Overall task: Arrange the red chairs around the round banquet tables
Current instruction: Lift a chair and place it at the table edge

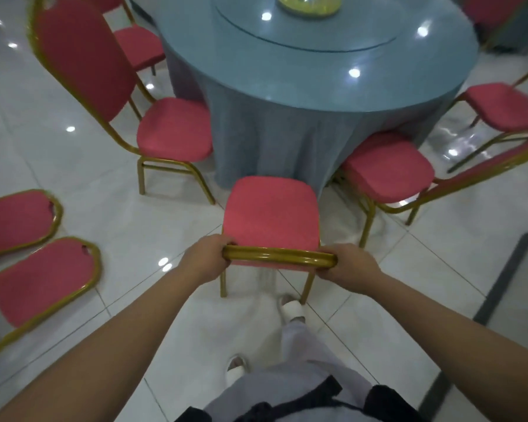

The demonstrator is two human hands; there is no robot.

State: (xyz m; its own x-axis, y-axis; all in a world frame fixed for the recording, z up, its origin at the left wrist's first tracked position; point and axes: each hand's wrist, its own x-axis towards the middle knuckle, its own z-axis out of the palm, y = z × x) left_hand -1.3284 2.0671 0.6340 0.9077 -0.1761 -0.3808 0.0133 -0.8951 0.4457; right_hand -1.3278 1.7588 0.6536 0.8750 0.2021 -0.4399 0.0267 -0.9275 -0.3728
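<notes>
My left hand (206,260) and right hand (351,264) each curl round the gold top rail (275,257) of the red chair (272,214). Its seat front sits near the draped table (317,86), in the gap between the left chair (174,129) and right chair (384,166), with bare floor (119,208) on either side. A yellowish dish (308,4) sits on the turntable (305,35); its contents are unclear.

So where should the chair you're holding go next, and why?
Probably a short push straight ahead. The left hand and right hand grip the chair by its gold back rail. Its seat faces the round table, in the gap between the left chair and the right chair, and seems further from the tablecloth than theirs.
</notes>
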